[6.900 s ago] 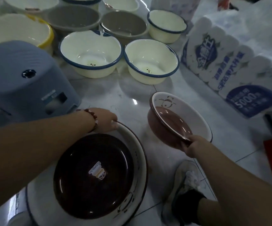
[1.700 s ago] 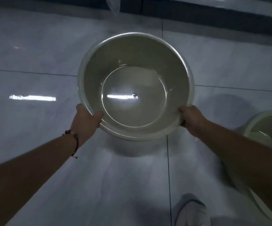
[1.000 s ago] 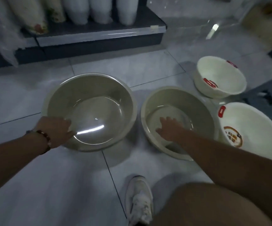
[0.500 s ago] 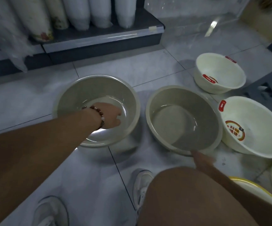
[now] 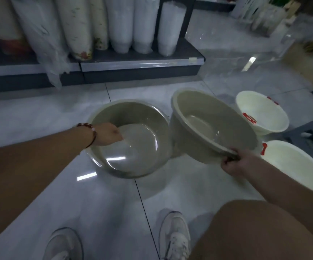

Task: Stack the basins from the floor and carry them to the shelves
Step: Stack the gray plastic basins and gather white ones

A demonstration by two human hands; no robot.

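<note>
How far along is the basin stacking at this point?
Early. Nothing is nested yet. In hand: the right hand grips the rim of a tilted beige basin, lifted beside the grey-green basin that the left hand reaches into. Left: nesting these, two white basins on the floor, and carrying.
</note>
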